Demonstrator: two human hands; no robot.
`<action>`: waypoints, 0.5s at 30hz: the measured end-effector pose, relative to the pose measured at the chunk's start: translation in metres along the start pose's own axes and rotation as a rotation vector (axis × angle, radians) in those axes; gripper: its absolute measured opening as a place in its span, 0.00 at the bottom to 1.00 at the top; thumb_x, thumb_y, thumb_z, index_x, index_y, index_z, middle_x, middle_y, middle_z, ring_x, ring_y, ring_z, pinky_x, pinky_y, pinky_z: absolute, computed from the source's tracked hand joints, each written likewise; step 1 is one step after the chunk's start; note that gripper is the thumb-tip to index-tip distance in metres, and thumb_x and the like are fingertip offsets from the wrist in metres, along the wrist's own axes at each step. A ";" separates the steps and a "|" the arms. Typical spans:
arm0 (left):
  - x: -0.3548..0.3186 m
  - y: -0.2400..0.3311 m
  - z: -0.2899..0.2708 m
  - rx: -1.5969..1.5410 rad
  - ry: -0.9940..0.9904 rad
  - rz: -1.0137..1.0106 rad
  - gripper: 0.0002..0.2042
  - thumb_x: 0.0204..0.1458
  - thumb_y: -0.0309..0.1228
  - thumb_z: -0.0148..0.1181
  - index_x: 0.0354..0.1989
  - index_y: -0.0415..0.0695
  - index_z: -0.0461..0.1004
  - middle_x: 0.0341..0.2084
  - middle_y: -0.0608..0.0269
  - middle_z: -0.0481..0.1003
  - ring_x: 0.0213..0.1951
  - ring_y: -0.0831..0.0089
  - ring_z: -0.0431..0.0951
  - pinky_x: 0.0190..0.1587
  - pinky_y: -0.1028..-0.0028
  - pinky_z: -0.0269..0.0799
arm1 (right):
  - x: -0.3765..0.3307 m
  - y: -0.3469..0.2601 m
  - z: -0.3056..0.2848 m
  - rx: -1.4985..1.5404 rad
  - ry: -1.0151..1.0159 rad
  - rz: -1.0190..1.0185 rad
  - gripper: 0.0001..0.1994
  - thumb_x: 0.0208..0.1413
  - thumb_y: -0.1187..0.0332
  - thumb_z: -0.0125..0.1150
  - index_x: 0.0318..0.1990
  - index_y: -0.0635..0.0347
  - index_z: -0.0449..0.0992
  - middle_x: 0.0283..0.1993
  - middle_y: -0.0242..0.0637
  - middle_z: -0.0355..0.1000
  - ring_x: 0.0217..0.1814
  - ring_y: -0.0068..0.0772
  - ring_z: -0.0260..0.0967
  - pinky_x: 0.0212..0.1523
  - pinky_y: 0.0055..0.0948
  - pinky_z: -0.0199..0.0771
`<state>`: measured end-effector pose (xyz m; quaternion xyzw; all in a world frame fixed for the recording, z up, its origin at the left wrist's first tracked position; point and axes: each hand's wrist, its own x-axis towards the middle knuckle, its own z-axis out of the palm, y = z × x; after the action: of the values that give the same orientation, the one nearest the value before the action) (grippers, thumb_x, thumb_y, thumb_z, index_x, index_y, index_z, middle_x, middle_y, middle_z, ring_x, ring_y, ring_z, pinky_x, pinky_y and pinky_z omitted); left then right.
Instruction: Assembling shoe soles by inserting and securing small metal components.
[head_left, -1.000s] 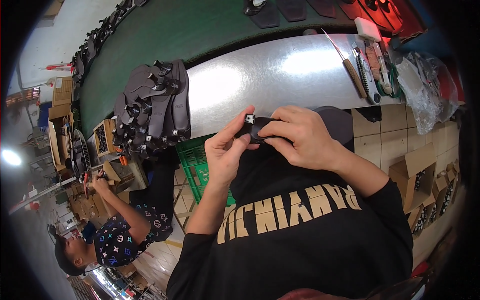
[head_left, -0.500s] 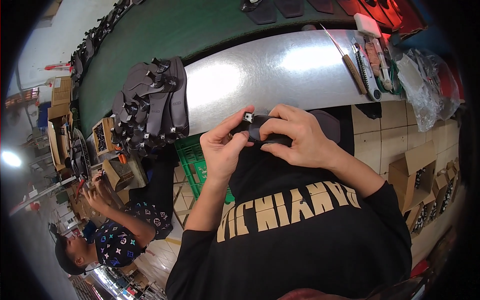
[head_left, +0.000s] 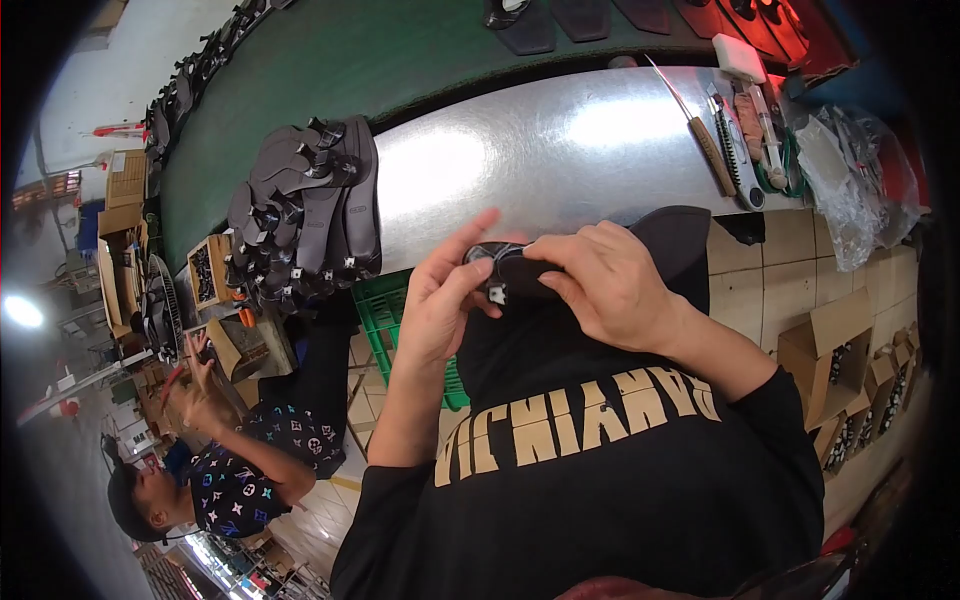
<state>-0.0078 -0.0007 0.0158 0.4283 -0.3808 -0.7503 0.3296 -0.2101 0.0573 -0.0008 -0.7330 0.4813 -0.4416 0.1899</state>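
Observation:
My left hand (head_left: 438, 298) holds the left end of a dark sandal (head_left: 675, 236) above my lap, its thumb pressed on the strap and its index finger sticking out beyond. A small fitting with a white face (head_left: 497, 294) hangs at that end, beside the left fingers. My right hand (head_left: 612, 278) is closed on the sandal's middle, thumb and fingers pinching the strap or the sole's edge; which one is hidden by the fingers. The sole's wide end shows past the right knuckles.
A pile of dark sandals (head_left: 322, 205) lies left on the metal table (head_left: 500, 140). A wooden-handled awl (head_left: 707, 150), a utility knife (head_left: 742, 165) and a plastic bag (head_left: 860, 180) lie right. Behind runs a green belt (head_left: 380, 60). A green crate (head_left: 380, 315) stands below; a co-worker (head_left: 255, 465) is at left.
The sandal has turned in my hands: its white-faced fitting has gone from the top edge to the lower edge, and the sole's right end shows more. The co-worker's hands have shifted.

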 end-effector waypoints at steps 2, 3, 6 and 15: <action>0.000 0.001 -0.011 0.141 -0.155 -0.152 0.18 0.57 0.23 0.48 0.56 0.37 0.71 0.45 0.56 0.77 0.33 0.82 0.77 0.29 0.83 0.75 | -0.001 0.001 -0.002 0.018 -0.002 0.030 0.16 0.46 0.75 0.66 0.43 0.60 0.70 0.28 0.37 0.70 0.30 0.41 0.70 0.33 0.35 0.66; 0.001 0.001 -0.004 0.129 -0.095 -0.126 0.14 0.56 0.23 0.51 0.49 0.37 0.75 0.35 0.64 0.78 0.30 0.84 0.76 0.31 0.84 0.72 | -0.002 0.001 -0.002 0.040 -0.003 0.062 0.16 0.47 0.75 0.65 0.44 0.61 0.69 0.27 0.37 0.71 0.30 0.41 0.71 0.33 0.35 0.67; -0.001 -0.003 -0.001 0.203 -0.079 -0.086 0.12 0.55 0.23 0.54 0.47 0.37 0.76 0.33 0.65 0.78 0.28 0.84 0.75 0.32 0.84 0.71 | 0.000 -0.001 -0.002 0.078 -0.007 0.098 0.16 0.47 0.74 0.66 0.43 0.60 0.69 0.28 0.38 0.72 0.29 0.42 0.72 0.33 0.36 0.69; -0.002 -0.014 0.009 0.294 0.060 0.058 0.05 0.50 0.22 0.64 0.36 0.38 0.77 0.25 0.70 0.76 0.27 0.87 0.72 0.30 0.86 0.66 | 0.001 0.005 0.006 0.222 -0.008 0.199 0.09 0.48 0.69 0.67 0.35 0.60 0.73 0.26 0.40 0.73 0.29 0.42 0.73 0.29 0.36 0.70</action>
<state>-0.0171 0.0109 0.0077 0.4829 -0.4886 -0.6636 0.2961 -0.2078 0.0530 -0.0067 -0.6579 0.4989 -0.4682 0.3148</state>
